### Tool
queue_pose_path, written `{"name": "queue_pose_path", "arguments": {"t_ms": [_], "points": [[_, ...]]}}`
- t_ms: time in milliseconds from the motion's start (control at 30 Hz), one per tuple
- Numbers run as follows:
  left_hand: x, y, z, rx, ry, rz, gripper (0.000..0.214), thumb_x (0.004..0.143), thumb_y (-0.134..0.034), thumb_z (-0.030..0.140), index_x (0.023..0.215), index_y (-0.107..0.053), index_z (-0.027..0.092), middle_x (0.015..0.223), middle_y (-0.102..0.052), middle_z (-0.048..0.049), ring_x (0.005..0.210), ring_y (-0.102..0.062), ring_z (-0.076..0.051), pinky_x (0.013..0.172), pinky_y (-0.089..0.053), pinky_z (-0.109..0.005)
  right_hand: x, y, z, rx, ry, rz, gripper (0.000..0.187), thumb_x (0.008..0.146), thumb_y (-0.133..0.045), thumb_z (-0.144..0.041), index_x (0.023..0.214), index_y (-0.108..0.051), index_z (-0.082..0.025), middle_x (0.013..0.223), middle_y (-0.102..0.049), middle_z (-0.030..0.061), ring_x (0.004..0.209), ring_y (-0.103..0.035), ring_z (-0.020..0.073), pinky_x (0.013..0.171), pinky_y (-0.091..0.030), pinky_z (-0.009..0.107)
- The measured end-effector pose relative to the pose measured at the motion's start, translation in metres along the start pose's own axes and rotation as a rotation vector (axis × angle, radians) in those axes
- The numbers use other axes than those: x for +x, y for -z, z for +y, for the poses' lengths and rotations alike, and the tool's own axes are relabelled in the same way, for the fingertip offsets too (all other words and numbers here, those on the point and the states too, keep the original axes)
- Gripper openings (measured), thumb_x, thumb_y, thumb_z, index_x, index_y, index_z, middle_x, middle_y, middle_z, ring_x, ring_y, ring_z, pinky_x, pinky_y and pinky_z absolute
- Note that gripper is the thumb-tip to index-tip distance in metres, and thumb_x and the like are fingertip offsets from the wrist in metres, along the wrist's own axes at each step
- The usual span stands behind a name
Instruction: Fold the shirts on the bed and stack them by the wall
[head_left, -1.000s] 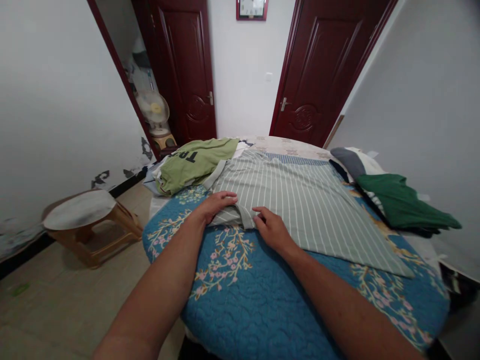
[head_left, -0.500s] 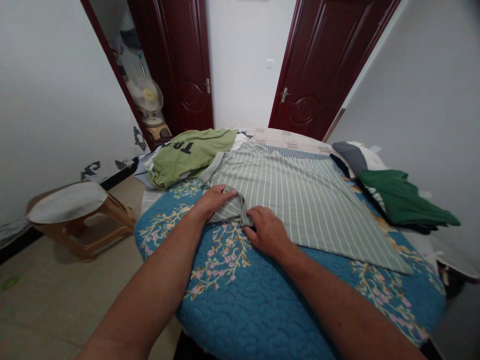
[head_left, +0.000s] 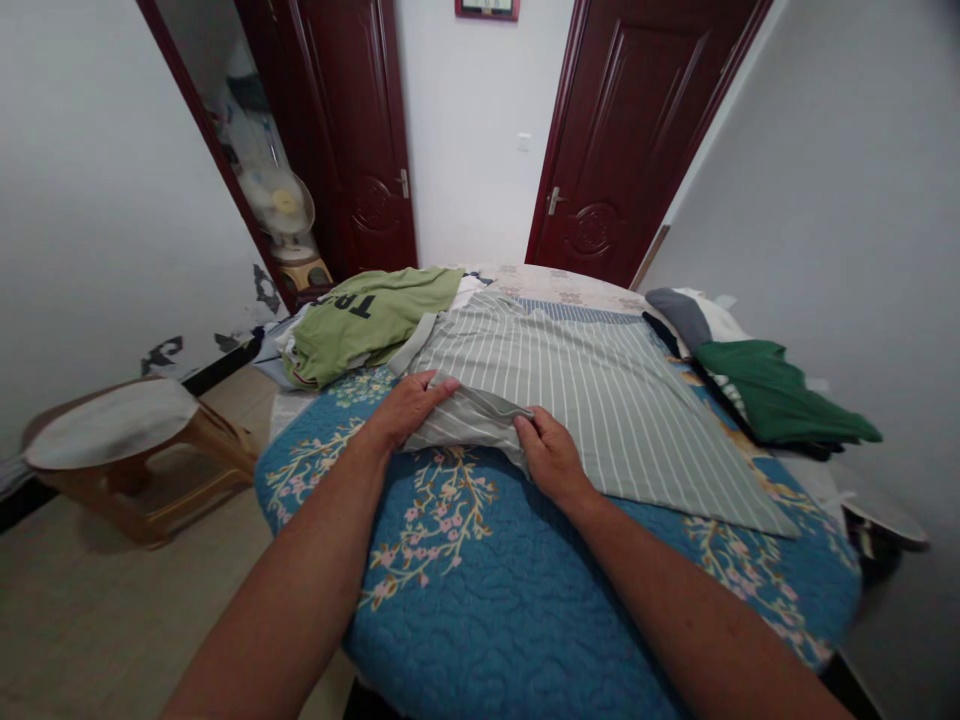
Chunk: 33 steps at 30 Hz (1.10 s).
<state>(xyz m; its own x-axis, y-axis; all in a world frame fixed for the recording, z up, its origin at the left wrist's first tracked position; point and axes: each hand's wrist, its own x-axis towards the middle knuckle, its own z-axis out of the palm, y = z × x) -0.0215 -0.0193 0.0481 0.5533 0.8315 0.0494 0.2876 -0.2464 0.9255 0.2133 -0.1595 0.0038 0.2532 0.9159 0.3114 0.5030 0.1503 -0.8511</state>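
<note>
A grey-green shirt (head_left: 607, 410) with white stripes lies spread over a blue quilted cover (head_left: 480, 590) with floral patterns. Near the shirt's left front, my left hand (head_left: 405, 410) pinches its edge between thumb and fingers. My right hand (head_left: 553, 458) is closed on the same edge farther right, thumb on top. Between both hands the cloth is drawn out and slightly lifted, with a fold along it. A pale band of the shirt sticks out at the upper left, beyond my left hand.
A green T-shirt (head_left: 367, 315) with dark letters tops a clothes pile at the back left. Folded clothes, with a dark green garment (head_left: 780, 390) on top, lie on the right. A brown stool (head_left: 142, 440) stands left of the table. Two dark red doors are behind.
My right hand has moved right and slightly up, stretching the bunched shirt edge out between my hands. My left hand keeps its hold. The view has tilted up a little.
</note>
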Motion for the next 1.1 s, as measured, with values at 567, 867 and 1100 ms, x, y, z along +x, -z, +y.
{"name": "queue_pose_path", "arguments": {"t_ms": [567,867,1100], "points": [[-0.004,-0.028,0.000,0.026,-0.131,-0.369,0.050,0.079,-0.085,0.054,0.112,-0.076,0.018,0.098,-0.078,-0.0038,0.087,-0.070,-0.020,0.083,-0.055,-0.032,-0.005,-0.003,-0.002,-0.093,0.183,-0.176,0.024,0.109,-0.049,-0.038,0.105,-0.068,-0.023,0.094,-0.074,0.0028,0.087,-0.068,0.0192,0.079,-0.046,0.029],[-0.001,-0.036,0.008,0.140,-0.117,-0.159,0.047,0.088,-0.072,0.064,0.106,-0.078,0.021,0.099,-0.082,-0.0062,0.090,-0.074,-0.026,0.085,-0.060,-0.037,-0.003,0.007,-0.005,-0.200,0.143,-0.220,0.019,0.105,-0.061,-0.035,0.117,-0.069,-0.023,0.102,-0.076,0.0030,0.090,-0.068,0.0191,0.084,-0.048,0.029],[0.007,-0.029,0.005,0.139,-0.008,0.045,0.059,0.082,-0.074,0.074,0.111,-0.083,0.024,0.113,-0.084,-0.0084,0.108,-0.078,-0.035,0.102,-0.060,-0.044,-0.012,0.031,-0.005,-0.519,0.223,-0.309,0.065,0.096,-0.072,-0.030,0.156,-0.050,-0.025,0.141,-0.068,0.0100,0.125,-0.061,0.0263,0.109,-0.047,0.041]]}}
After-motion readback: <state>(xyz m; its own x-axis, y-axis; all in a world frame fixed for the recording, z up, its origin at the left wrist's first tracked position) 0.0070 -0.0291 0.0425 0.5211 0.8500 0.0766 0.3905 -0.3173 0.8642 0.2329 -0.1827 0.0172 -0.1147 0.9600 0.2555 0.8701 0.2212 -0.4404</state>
